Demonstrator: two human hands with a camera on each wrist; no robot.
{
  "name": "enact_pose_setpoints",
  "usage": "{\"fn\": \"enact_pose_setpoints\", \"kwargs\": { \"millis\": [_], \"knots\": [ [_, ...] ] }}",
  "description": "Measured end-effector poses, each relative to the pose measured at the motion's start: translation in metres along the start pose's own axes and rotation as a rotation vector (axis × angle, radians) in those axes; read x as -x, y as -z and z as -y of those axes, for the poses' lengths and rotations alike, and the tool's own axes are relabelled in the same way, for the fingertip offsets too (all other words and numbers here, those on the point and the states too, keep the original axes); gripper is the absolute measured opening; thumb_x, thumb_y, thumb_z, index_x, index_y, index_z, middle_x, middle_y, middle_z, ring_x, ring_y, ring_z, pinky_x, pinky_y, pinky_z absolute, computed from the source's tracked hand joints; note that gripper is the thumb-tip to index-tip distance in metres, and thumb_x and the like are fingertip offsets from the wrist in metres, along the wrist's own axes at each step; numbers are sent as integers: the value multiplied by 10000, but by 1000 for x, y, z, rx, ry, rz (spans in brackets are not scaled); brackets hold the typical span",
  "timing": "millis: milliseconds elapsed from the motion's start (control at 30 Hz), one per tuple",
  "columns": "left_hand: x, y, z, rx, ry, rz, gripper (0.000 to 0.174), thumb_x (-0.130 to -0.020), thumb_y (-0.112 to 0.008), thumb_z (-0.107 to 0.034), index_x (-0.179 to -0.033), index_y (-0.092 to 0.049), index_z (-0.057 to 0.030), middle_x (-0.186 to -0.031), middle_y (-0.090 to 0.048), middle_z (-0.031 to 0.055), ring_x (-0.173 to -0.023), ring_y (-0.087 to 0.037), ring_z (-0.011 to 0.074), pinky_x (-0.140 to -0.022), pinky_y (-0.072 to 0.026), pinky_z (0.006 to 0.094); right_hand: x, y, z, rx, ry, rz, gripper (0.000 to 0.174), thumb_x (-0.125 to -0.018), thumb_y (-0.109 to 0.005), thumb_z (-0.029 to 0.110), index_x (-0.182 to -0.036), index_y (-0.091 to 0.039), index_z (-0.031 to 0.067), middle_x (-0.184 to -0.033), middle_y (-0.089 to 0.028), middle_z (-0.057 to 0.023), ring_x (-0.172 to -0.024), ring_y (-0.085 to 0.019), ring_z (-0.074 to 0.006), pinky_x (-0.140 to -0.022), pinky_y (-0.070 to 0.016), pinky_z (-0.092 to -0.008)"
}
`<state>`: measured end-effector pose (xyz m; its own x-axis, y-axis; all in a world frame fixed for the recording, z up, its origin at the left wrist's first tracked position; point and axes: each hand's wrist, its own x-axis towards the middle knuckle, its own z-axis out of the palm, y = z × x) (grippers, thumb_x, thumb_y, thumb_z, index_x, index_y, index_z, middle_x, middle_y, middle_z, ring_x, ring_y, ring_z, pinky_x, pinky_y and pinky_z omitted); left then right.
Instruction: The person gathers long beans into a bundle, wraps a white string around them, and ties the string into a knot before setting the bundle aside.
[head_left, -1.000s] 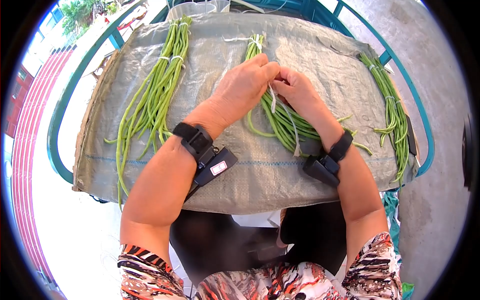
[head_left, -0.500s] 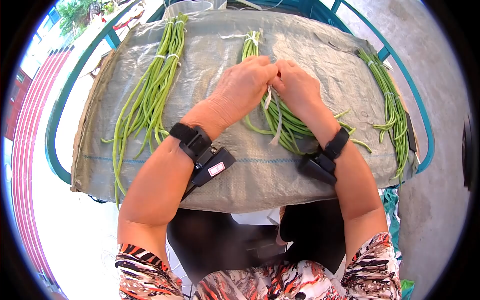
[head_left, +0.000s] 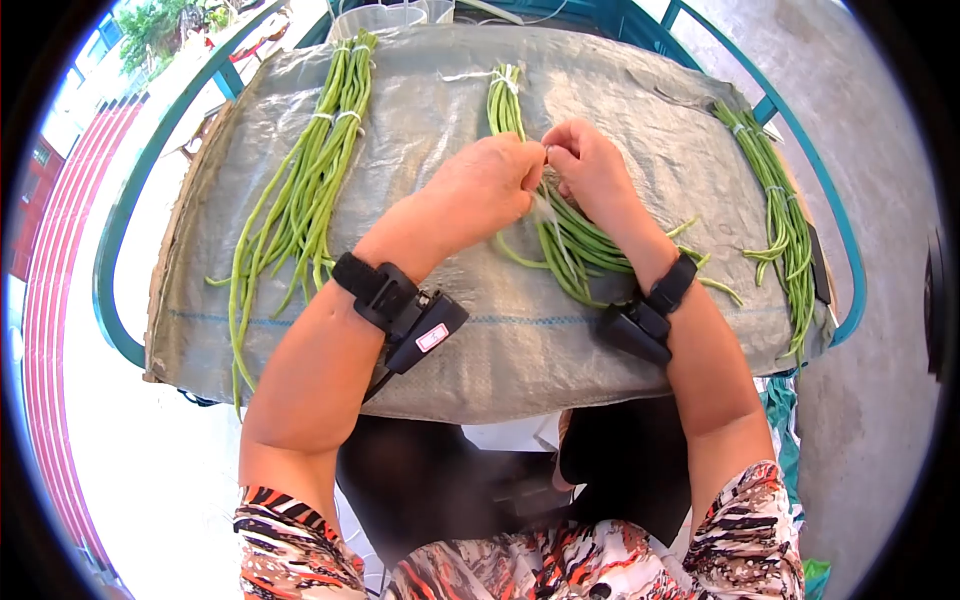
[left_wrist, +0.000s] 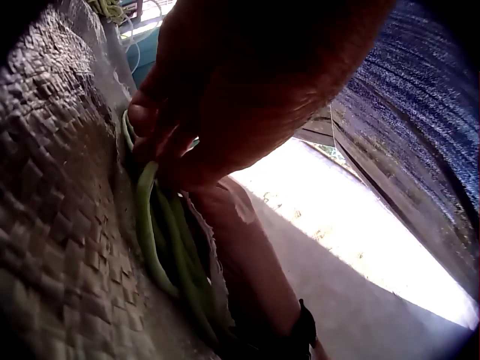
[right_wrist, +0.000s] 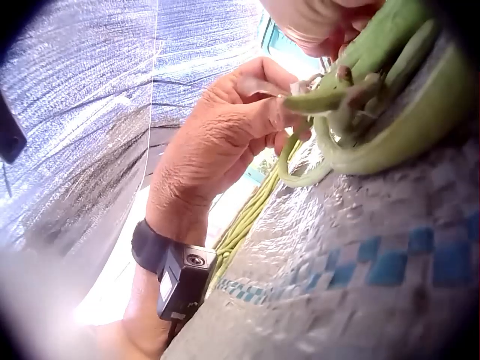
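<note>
A bunch of long green beans lies on the sacking at mid-table, bound near its top by a white tie. Over its middle, my left hand pinches a thin white strip, whose loose tail hangs down across the beans. My right hand meets it fingertip to fingertip, thumb and forefinger pinching the strip too. In the right wrist view, the left hand shows curled fingers beside the bean tips. The left wrist view has my left hand dark above several beans.
A larger tied bean bunch lies to the left, another tied bunch at the right edge. Grey woven sacking covers the table, with a teal metal rail curving round the sides. Clear plastic containers stand behind.
My hands, earlier pressed close together over the strip, have come slightly apart at the fingertips, the left turning and lowering a little. The strip's tail has shifted. The bean bunches stay in place.
</note>
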<state>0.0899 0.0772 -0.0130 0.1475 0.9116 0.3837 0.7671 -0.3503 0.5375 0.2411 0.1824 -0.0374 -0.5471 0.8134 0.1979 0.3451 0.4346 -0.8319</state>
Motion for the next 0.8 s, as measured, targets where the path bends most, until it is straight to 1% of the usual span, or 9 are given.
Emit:
{"fn": "enact_pose_setpoints", "kwargs": {
  "millis": [67,167,267,367,467,533,667,700,800],
  "knots": [
    [4,0,4,-82,11,-57,131,-726,-567,-32,-827,-502,20,-768,-554,153,-780,-551,313,-703,-439,402,0,-1,2,-160,-66,22,155,-857,-561,103,-998,-584,44,-871,-633,-62,-668,-580,-139,-561,-481,-266],
    [2,-3,9,-167,302,-58,136,-753,-533,-47,-850,-468,22,-749,-578,150,-698,-596,270,-620,-469,388,-2,0,1,-232,-76,32,145,-861,-554,83,-987,-575,16,-856,-625,-63,-613,-552,-102,-526,-471,-237],
    [-4,-1,9,77,532,28,112,-785,-492,-72,-800,-538,28,-710,-620,131,-563,-608,202,-490,-478,346,0,0,4,-273,-83,39,154,-859,-551,89,-989,-571,7,-859,-626,-71,-592,-551,-101,-536,-473,-238],
    [-14,11,-6,226,748,288,197,-801,-479,-94,-741,-618,32,-652,-641,100,-450,-568,147,-392,-453,292,2,8,15,-244,-84,-3,181,-852,-563,105,-1000,-567,3,-858,-627,-80,-608,-572,-111,-548,-474,-241],
    [-10,7,-2,507,735,309,257,-813,-477,-103,-687,-660,24,-624,-644,83,-457,-566,135,-402,-452,270,2,20,29,-26,-29,-88,234,-839,-584,146,-1018,-563,-4,-855,-629,-95,-617,-595,-132,-582,-483,-260],
    [-11,6,1,629,763,324,238,-841,-492,-120,-745,-658,21,-676,-653,81,-470,-550,131,-412,-455,259,2,30,47,78,-19,-63,280,-832,-596,183,-1030,-559,-12,-854,-630,-107,-617,-608,-148,-607,-493,-281],
    [-8,3,-7,836,807,269,209,-858,-515,-140,-824,-640,24,-739,-651,102,-517,-541,138,-436,-477,264,-34,26,48,420,-18,43,449,-830,-611,358,-1079,-558,-11,-940,-647,-178,-828,-645,-282,-754,-494,-369],
    [-8,-1,-5,879,801,247,199,-857,-515,-137,-839,-635,22,-740,-647,100,-525,-544,141,-440,-482,268,-43,19,45,490,-24,65,554,-806,-613,460,-1089,-562,-14,-994,-645,-210,-940,-623,-342,-811,-476,-403],
    [-7,-6,-7,919,762,220,186,-863,-489,-124,-917,-610,6,-748,-626,82,-553,-551,151,-446,-497,290,-56,-4,45,612,-150,145,646,-761,-617,533,-1082,-563,-24,-998,-645,-220,-929,-626,-359,-810,-476,-413]
  ]
}}
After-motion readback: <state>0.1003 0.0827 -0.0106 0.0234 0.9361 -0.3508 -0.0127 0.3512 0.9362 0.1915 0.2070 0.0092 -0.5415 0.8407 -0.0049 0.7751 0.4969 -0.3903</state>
